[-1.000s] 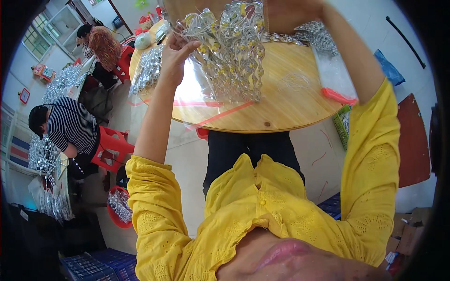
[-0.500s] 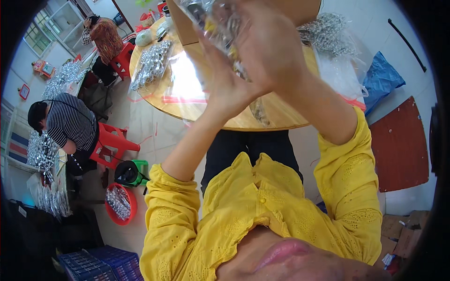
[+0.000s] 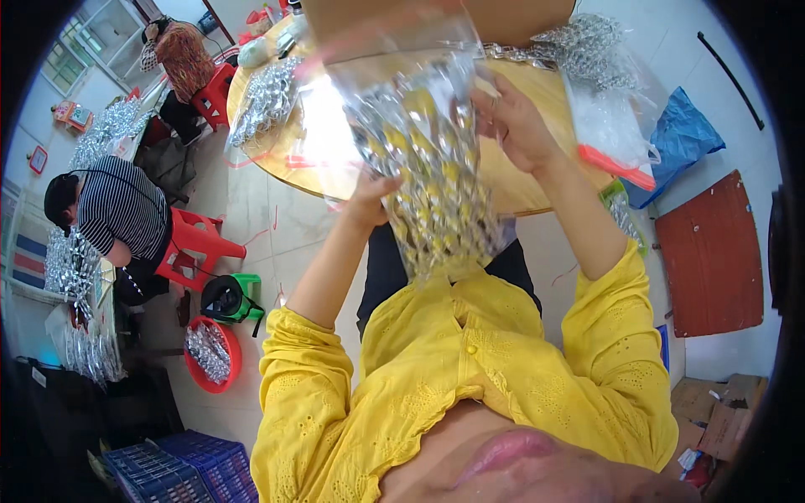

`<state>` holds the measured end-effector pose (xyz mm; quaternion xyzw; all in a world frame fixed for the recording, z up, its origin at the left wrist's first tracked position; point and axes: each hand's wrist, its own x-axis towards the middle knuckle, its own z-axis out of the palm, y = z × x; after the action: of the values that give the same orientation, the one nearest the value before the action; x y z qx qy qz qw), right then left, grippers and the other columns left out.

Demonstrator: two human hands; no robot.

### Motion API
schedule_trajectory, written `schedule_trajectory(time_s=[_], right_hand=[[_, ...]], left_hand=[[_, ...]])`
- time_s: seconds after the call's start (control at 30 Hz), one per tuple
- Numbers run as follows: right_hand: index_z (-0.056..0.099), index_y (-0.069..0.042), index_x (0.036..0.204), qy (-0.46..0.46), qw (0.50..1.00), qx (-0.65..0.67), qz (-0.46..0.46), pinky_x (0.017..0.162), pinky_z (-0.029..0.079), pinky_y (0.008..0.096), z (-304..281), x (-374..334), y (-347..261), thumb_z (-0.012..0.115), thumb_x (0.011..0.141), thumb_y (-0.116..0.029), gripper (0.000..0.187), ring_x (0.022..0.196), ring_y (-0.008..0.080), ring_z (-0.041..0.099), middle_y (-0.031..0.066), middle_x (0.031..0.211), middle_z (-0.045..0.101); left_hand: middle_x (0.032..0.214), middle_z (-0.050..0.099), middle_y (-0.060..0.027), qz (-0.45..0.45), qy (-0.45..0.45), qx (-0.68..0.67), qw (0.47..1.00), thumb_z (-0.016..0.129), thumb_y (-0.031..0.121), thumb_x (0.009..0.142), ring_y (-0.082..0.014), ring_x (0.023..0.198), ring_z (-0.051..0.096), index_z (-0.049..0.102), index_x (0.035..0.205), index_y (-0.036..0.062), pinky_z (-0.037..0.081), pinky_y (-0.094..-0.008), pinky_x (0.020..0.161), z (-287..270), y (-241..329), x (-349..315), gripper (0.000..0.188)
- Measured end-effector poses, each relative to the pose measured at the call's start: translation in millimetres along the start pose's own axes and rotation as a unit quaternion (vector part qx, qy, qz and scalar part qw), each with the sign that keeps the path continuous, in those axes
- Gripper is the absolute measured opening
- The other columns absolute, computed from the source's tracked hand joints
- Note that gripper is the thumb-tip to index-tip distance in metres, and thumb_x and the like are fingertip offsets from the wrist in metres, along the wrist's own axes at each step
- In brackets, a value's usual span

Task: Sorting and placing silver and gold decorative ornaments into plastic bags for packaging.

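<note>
Table (image 3: 521,191) behind bag (image 3: 432,168) (clear) between left fingers (image 3: 383,186) and right fingers (image 3: 501,107).

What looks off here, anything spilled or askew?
A thin red scrap lies on the tiled floor beside the nearer red stool, possibly dropped litter. The filled clear bag in the hands shows no obvious spill; its top is blurred.

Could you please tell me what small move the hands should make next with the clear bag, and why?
Perhaps bring the right hand up to feel along the top of the clear bag: the silvery and yellow pieces sit below a stretch of unfilled plastic, and blur hides whether it is shut. The left hand holds the left side and could probably steady it.
</note>
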<state>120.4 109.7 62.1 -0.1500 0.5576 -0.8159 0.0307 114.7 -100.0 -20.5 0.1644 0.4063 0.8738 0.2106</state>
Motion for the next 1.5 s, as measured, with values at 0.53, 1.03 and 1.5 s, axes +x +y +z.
schedule_trajectory(time_s=[0.53, 1.03, 1.5], right_hand=[[0.054, 0.001, 0.099, 0.140, 0.964, -0.215, -0.070, 0.070, 0.046, 0.0247, -26.2, -28.8, 47.0, 0.045, 0.085, -0.028, 0.034, 0.079, 0.0123, 0.056, 0.0087, 0.092, 0.059], [0.059, -0.010, 0.088, 0.087, 0.658, -0.589, -0.461, 0.082, 0.035, 0.0329, 34.1, 5.0, 9.4, 0.060, 0.069, -0.009, 0.019, 0.088, 0.0175, 0.050, 0.0019, 0.092, 0.057], [0.058, -0.007, 0.076, -0.085, 0.393, -0.786, -0.470, 0.093, 0.024, 0.0401, 90.0, 39.1, 24.2, 0.052, 0.066, -0.015, 0.015, 0.093, 0.0128, 0.046, 0.0007, 0.087, 0.054]], left_hand=[[0.110, 0.050, -0.0118, 0.084, 0.096, 0.237, 0.963, 0.038, 0.033, 0.087, -0.0193, 0.091, 0.055, 0.032, 0.124, 0.0062, 0.047, -0.0283, 0.073, 15.4, 29.1, 9.7, 0.046], [0.109, 0.050, -0.0123, 0.127, 0.084, 0.013, 0.988, 0.038, 0.019, 0.088, -0.0274, 0.093, 0.054, 0.035, 0.120, 0.0051, 0.049, -0.0305, 0.071, 6.0, 35.0, 1.1, 0.035], [0.099, 0.053, -0.0008, 0.151, 0.121, 0.062, 0.979, 0.044, 0.019, 0.086, -0.0092, 0.080, 0.052, 0.035, 0.123, 0.0085, 0.044, -0.0223, 0.067, 15.6, 26.7, -6.2, 0.040]])
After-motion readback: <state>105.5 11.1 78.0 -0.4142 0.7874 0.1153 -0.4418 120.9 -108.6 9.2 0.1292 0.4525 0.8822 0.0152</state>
